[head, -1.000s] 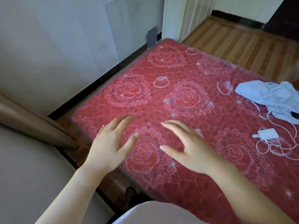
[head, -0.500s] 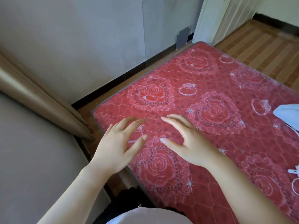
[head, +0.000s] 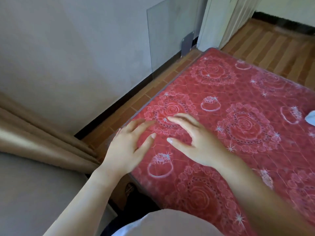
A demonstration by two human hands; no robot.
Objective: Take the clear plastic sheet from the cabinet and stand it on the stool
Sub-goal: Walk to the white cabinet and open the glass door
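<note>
A clear plastic sheet (head: 172, 31) leans upright against the grey wall at the top, its lower edge near the floor beside the bed. My left hand (head: 129, 147) hovers over the near corner of the red rose-patterned mattress (head: 238, 103), fingers spread and empty. My right hand (head: 194, 142) is just beside it, also spread and holding nothing. Both hands are well short of the sheet. No cabinet or stool can be made out with certainty.
A small dark panel (head: 187, 43) stands against the wall next to a white door frame (head: 214, 23). Beige curtain folds (head: 39, 140) hang at the left. A strip of brown tiled floor (head: 136, 99) runs between wall and mattress. A white cloth (head: 311, 117) peeks in at the right.
The view has swung left and closer to the wall, so the sheet now sits nearer the top centre. Both hands have shifted toward the mattress corner, still spread and empty.
</note>
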